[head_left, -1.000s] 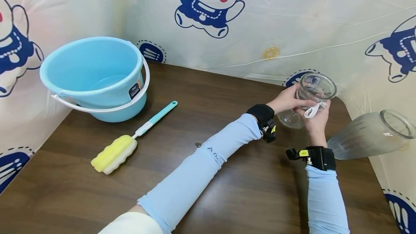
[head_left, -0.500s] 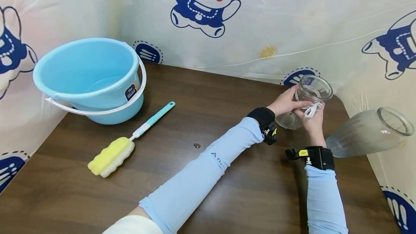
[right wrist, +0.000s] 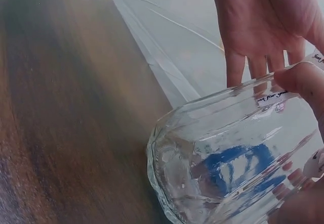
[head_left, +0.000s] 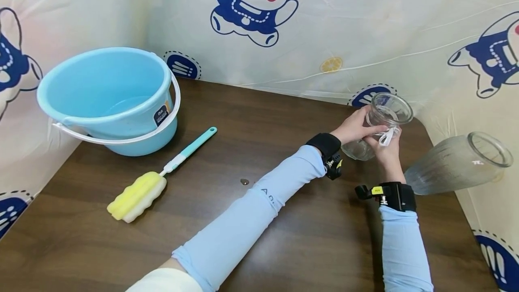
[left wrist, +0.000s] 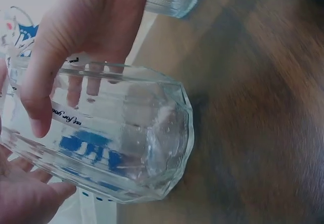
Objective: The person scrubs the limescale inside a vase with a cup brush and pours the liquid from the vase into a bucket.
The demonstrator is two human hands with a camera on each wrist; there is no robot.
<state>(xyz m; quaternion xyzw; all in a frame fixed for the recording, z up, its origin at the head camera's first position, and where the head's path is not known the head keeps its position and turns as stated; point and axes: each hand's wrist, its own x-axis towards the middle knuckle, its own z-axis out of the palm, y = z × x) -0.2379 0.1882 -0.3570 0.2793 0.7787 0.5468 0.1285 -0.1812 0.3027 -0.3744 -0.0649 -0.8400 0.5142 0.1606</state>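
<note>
One blue bucket (head_left: 113, 125) stands upper left of the frame on the worktop (head_left: 308, 247). One sponge brush (head_left: 138, 195) lies left of centre, its head lower left. One left hand (head_left: 353, 126), right of centre, grips the left side of a clear glass vase (left wrist: 136, 128). The vase sits between both hands; its long axis slants from base, lower left, to mouth, upper right; whether its base touches down cannot be told. One right hand (head_left: 388, 153) grips its near side; neither hand is nearer. One frosted vase (head_left: 450, 166), far right, stands apart.
</note>
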